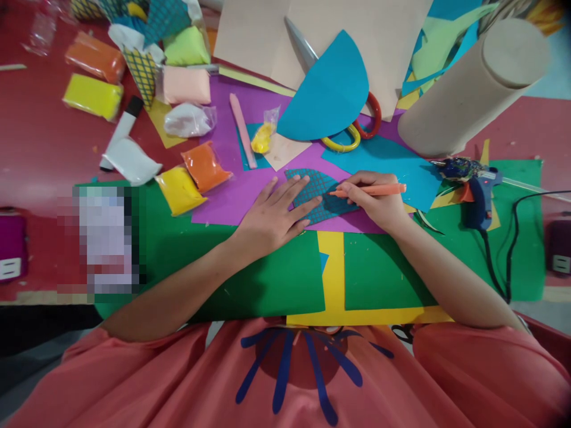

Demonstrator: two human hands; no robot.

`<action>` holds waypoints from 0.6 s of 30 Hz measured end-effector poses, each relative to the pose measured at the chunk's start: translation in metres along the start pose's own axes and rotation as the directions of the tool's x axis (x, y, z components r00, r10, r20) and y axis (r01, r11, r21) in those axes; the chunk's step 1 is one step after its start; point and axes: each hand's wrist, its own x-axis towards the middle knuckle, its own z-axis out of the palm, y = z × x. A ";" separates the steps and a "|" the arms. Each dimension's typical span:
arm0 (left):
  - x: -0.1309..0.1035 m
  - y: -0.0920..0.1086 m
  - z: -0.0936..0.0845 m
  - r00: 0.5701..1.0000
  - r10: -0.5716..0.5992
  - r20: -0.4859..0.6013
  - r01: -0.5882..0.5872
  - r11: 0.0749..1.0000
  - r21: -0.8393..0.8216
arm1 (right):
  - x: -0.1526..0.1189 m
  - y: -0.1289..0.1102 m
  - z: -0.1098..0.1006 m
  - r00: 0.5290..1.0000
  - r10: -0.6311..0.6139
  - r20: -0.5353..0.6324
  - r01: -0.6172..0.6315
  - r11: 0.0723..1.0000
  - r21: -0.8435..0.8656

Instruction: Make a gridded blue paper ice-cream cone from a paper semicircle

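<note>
Left hand (273, 217), spread, partly hides gridded blue paper (333, 208); right hand (381, 205) pinches an orange pen (390, 189) aligned left-right, tip pointing left.

A glue gun (479, 205) lies well apart from a blurred, possible phone (104, 238).

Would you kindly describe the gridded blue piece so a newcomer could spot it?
Find the purple sheet mid-table. On it, partly under the left hand, lies the blue piece; its dark grid distinguishes it from the plain blue semicircle beyond.
</note>
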 end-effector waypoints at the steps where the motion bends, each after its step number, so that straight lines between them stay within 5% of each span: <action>1: 0.000 0.000 0.000 1.000 0.000 0.002 0.000 1.000 -0.003 | 0.000 0.000 0.000 1.000 -0.004 0.003 0.004 1.000 -0.002; 18: 0.000 -0.001 -0.001 1.000 0.000 0.000 0.000 1.000 0.007 | 0.002 -0.003 -0.001 0.999 0.011 0.054 -0.009 0.999 -0.032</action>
